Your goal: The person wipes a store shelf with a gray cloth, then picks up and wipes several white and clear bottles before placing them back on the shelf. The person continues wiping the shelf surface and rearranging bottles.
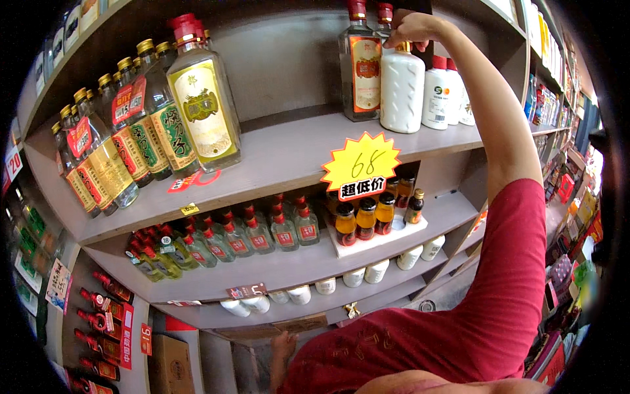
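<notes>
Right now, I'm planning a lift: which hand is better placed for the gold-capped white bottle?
Probably the right hand: it grips the white bottle at its gold cap; the left hand hangs low.

1. One white gold-capped bottle (401, 95) is standing.
2. At least two white red-capped bottles (435, 97) are standing.
3. Three amber dark-capped bottles (365, 220) are standing in front.
4. One small dark bottle (414, 209) is standing.
5. Nine white containers (376, 272) are showing below.
6. One yellow starburst sign (361, 164) is showing.
</notes>
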The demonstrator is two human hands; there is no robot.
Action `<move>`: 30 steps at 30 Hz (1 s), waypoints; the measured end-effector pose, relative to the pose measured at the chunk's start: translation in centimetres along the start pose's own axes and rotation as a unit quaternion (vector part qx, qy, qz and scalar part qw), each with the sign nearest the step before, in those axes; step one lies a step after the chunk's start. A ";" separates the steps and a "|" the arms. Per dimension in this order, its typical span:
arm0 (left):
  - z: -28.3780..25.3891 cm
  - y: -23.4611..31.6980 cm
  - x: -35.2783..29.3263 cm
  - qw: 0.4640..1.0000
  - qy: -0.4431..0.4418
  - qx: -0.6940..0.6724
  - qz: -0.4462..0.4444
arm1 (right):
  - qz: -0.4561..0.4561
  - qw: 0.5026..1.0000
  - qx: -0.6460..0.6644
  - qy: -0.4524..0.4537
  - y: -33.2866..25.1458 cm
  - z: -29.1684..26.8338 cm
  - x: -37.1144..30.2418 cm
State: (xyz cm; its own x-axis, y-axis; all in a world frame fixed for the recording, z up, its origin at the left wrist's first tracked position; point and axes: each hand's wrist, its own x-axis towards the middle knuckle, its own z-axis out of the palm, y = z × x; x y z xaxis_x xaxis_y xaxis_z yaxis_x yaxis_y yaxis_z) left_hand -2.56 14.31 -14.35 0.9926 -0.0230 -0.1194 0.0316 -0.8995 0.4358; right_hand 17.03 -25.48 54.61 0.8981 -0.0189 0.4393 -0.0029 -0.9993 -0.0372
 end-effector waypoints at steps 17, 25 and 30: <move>-1.3 0.3 -2.6 0.996 -0.004 -0.087 -0.020 | -0.156 0.938 0.192 0.241 -3.3 1.9 9.6; 5.0 -6.2 -3.6 0.989 0.047 -0.127 -0.062 | -0.218 0.933 0.217 0.189 -9.2 3.3 14.5; 3.4 -5.5 -4.6 0.992 0.085 -0.085 -0.048 | -0.181 0.919 0.287 0.200 -12.5 4.3 12.7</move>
State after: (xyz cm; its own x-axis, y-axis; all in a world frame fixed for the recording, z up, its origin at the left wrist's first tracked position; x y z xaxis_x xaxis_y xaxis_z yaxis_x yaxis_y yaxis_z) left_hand -7.72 17.89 -19.23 0.9891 0.1456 -0.0223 0.1318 -0.8073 0.5753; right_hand 30.36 -13.13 56.75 0.5597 0.1869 0.8074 0.6011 -0.7622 -0.2403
